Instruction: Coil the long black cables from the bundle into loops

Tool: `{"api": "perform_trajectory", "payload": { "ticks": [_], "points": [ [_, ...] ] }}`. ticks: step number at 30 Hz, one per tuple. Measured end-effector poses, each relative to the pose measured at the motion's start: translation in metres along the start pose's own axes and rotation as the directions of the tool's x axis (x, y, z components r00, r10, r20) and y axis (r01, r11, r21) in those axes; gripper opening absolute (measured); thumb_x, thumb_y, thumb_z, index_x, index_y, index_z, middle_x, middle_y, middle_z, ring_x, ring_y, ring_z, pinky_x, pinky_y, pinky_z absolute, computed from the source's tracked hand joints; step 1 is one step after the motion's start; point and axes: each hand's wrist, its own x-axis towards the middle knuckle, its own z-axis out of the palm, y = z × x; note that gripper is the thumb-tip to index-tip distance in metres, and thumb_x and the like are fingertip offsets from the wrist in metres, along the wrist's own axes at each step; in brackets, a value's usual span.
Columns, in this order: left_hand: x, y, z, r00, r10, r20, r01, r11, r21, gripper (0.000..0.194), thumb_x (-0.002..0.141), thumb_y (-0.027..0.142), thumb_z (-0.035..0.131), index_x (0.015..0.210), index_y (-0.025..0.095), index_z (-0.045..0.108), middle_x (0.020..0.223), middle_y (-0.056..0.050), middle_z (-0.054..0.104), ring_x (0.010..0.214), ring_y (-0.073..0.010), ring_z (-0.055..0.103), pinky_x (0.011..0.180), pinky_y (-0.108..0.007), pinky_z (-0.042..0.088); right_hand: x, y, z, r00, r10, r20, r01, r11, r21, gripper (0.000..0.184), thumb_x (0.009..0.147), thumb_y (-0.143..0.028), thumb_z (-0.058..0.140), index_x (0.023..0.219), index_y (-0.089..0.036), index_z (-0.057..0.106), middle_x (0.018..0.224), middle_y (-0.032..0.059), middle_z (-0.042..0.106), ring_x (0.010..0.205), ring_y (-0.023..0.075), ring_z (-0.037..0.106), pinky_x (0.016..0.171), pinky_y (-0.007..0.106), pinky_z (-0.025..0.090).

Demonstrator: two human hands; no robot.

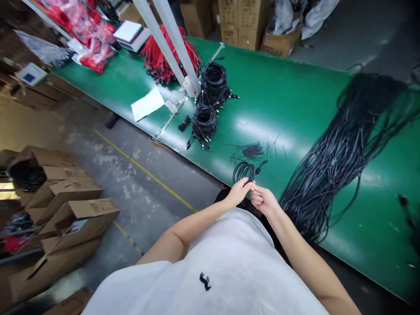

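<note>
My left hand [239, 191] and my right hand [263, 199] meet at the near edge of the green table [295, 105]. Both are closed around the lower part of a small coiled black cable [243, 171], whose loop lies on the table just beyond my fingers. Its plug end [261, 166] sticks out to the right. Thin black twist ties [252, 151] lie scattered just behind the coil. A large loose bundle of long black cables [341, 153] stretches across the table to the right of my right hand.
Stacks of finished black coils [204, 122] [214, 83] sit beside a white frame post [177, 43]. Red cables [164, 61], a white paper sheet [147, 103] and red packets [92, 26] lie further left. Open cardboard boxes [65, 210] stand on the floor at left.
</note>
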Motion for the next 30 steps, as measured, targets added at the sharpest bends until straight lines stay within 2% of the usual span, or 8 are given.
{"api": "perform_trajectory", "payload": {
  "ticks": [4, 7, 12, 15, 19, 22, 26, 30],
  "points": [
    [0.014, -0.001, -0.016, 0.998, -0.02, 0.055, 0.024, 0.997, -0.072, 0.012, 0.088, 0.023, 0.059, 0.078, 0.017, 0.058, 0.077, 0.001, 0.062, 0.078, -0.0124, 0.057, 0.081, -0.027, 0.048, 0.007, 0.009, 0.006, 0.994, 0.075, 0.077, -0.081, 0.993, 0.084, 0.041, 0.073, -0.046, 0.075, 0.068, -0.019, 0.044, 0.048, -0.013, 0.015, 0.037, 0.0018, 0.01, 0.033, 0.014, 0.015],
    [0.043, 0.019, -0.041, 0.999, -0.052, -0.007, 0.048, 0.954, -0.296, 0.014, 0.09, 0.021, 0.056, 0.076, 0.016, 0.054, 0.064, 0.004, 0.051, 0.057, -0.0069, 0.047, 0.06, -0.021, 0.042, 0.013, 0.011, 0.001, 0.994, 0.1, 0.042, -0.106, 0.977, 0.184, 0.04, 0.072, -0.045, 0.079, 0.071, -0.017, 0.049, 0.05, -0.0121, 0.02, 0.038, 0.0006, 0.018, 0.034, 0.012, 0.019],
    [0.135, 0.087, -0.142, 0.988, 0.084, -0.129, -0.14, 0.842, -0.52, 0.018, 0.097, 0.027, 0.048, 0.088, 0.014, 0.056, 0.065, 0.006, 0.039, 0.047, -0.0022, 0.03, 0.044, -0.015, 0.028, 0.03, 0.02, -0.017, 0.974, 0.081, -0.214, -0.014, 0.955, 0.298, 0.037, 0.072, -0.04, 0.08, 0.072, -0.017, 0.05, 0.053, -0.0094, 0.028, 0.041, 0.0009, 0.03, 0.037, 0.011, 0.028],
    [0.195, 0.105, -0.21, 0.952, 0.098, -0.291, -0.193, 0.929, -0.316, 0.02, 0.099, 0.029, 0.045, 0.098, 0.014, 0.059, 0.075, 0.001, 0.047, 0.051, -0.0029, 0.037, 0.047, -0.015, 0.034, 0.042, 0.031, -0.021, 0.944, 0.083, -0.318, 0.011, 0.959, 0.282, 0.031, 0.078, -0.038, 0.074, 0.071, -0.018, 0.051, 0.052, -0.0081, 0.029, 0.041, 0.0025, 0.031, 0.037, 0.013, 0.031],
    [0.241, 0.08, -0.258, 0.852, 0.127, -0.507, -0.072, 0.989, 0.126, 0.015, 0.09, 0.014, 0.054, 0.104, 0.013, 0.06, 0.104, -0.014, 0.06, 0.099, -0.0222, 0.06, 0.085, -0.036, 0.053, 0.056, 0.049, -0.013, 0.915, 0.105, -0.389, 0.01, 0.959, 0.282, 0.027, 0.079, -0.036, 0.07, 0.07, -0.018, 0.052, 0.052, -0.0073, 0.03, 0.04, 0.0039, 0.032, 0.036, 0.015, 0.033],
    [0.247, 0.049, -0.266, 0.812, 0.213, -0.543, -0.07, 0.96, 0.272, 0.037, 0.082, 0.0, 0.051, 0.117, 0.01, 0.059, 0.141, -0.022, 0.047, 0.14, -0.0349, 0.035, 0.115, -0.05, 0.032, 0.06, 0.06, -0.001, 0.902, 0.122, -0.415, 0.011, 0.953, 0.303, 0.026, 0.077, -0.036, 0.072, 0.071, -0.019, 0.054, 0.053, -0.0066, 0.033, 0.041, 0.0045, 0.033, 0.035, 0.016, 0.034],
    [0.241, 0.014, -0.278, 0.854, 0.364, -0.373, -0.15, 0.857, 0.492, 0.061, 0.081, -0.005, 0.038, 0.139, 0.011, 0.048, 0.151, -0.018, 0.042, 0.144, -0.0281, 0.034, 0.122, -0.045, 0.024, 0.062, 0.07, 0.014, 0.889, 0.157, -0.431, -0.009, 0.946, 0.325, 0.026, 0.074, -0.035, 0.074, 0.071, -0.018, 0.055, 0.053, -0.0065, 0.034, 0.042, 0.0039, 0.034, 0.037, 0.015, 0.035],
    [0.236, -0.009, -0.295, 0.869, 0.276, -0.411, -0.06, 0.883, 0.466, 0.065, 0.084, -0.004, 0.033, 0.147, 0.009, 0.039, 0.153, -0.019, 0.039, 0.144, -0.0271, 0.037, 0.12, -0.043, 0.028, 0.066, 0.071, 0.024, 0.887, 0.18, -0.425, -0.036, 0.945, 0.325, 0.029, 0.072, -0.036, 0.076, 0.07, -0.017, 0.055, 0.052, -0.0067, 0.034, 0.043, 0.0035, 0.034, 0.037, 0.015, 0.034]
  ]
}}
